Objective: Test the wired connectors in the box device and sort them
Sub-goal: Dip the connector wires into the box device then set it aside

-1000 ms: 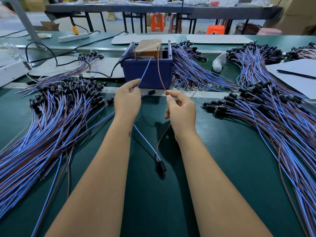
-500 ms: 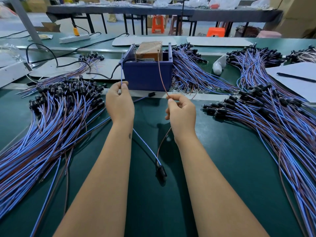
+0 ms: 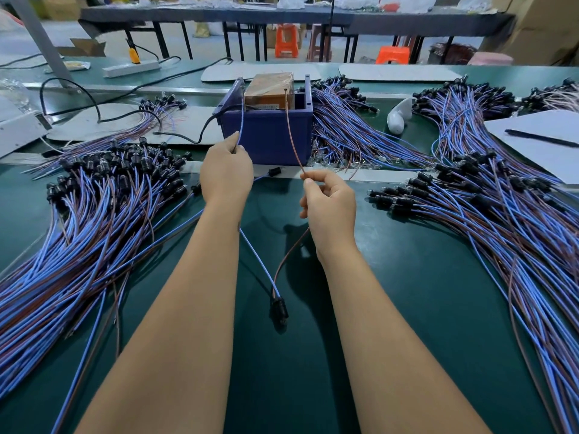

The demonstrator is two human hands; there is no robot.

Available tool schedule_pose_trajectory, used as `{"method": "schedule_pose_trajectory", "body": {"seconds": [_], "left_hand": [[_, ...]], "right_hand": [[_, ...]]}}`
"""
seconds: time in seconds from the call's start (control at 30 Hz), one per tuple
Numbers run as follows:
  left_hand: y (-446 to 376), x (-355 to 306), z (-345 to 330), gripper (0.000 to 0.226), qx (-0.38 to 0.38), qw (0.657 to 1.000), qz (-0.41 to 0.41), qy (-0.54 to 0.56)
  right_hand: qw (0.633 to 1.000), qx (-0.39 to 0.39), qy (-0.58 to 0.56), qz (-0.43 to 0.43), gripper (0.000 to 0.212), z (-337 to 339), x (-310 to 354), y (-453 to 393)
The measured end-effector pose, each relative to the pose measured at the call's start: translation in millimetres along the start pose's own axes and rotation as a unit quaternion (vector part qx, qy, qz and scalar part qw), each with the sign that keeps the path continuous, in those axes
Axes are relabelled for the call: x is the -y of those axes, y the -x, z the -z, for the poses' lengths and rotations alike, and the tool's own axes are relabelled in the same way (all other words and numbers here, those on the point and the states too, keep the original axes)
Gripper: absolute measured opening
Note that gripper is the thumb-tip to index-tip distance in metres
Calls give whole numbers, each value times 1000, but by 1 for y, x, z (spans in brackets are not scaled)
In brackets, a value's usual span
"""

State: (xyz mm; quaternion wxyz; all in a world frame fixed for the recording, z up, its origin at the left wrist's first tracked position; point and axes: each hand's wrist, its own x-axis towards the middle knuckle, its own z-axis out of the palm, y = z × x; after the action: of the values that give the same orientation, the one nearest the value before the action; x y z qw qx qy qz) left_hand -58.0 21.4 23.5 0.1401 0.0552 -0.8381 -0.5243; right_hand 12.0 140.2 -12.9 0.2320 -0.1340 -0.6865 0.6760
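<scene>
Pinching a blue wire (image 3: 240,126) between thumb and curled fingers, the left hand (image 3: 226,170) holds it up so its free end reaches the left rim of the blue box device (image 3: 266,136). The right hand (image 3: 329,203) pinches a brown wire (image 3: 293,136) the same way, its other fingers loosely curled, and that wire's end stands up at the brown block (image 3: 271,89) inside the box. The two hands are apart, just in front of the box. Both wires run back under the wrists and meet at one black connector (image 3: 279,310), which lies on the green table (image 3: 407,308) between the forearms. Large bundles of the same wired connectors lie to the left (image 3: 94,214) and right (image 3: 485,214).
</scene>
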Motion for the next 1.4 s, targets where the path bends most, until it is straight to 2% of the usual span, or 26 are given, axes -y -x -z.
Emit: {"method": "schedule_pose_trajectory", "body": {"seconds": [0.77, 1.4], "left_hand": [[-1, 11, -7, 44, 41, 998, -4, -49], [-3, 7, 1, 45, 37, 997, -3, -63]], "right_hand": [[1000, 5, 2, 0, 19, 0, -1, -1], [1000, 5, -3, -3, 17, 0, -1, -1]]}}
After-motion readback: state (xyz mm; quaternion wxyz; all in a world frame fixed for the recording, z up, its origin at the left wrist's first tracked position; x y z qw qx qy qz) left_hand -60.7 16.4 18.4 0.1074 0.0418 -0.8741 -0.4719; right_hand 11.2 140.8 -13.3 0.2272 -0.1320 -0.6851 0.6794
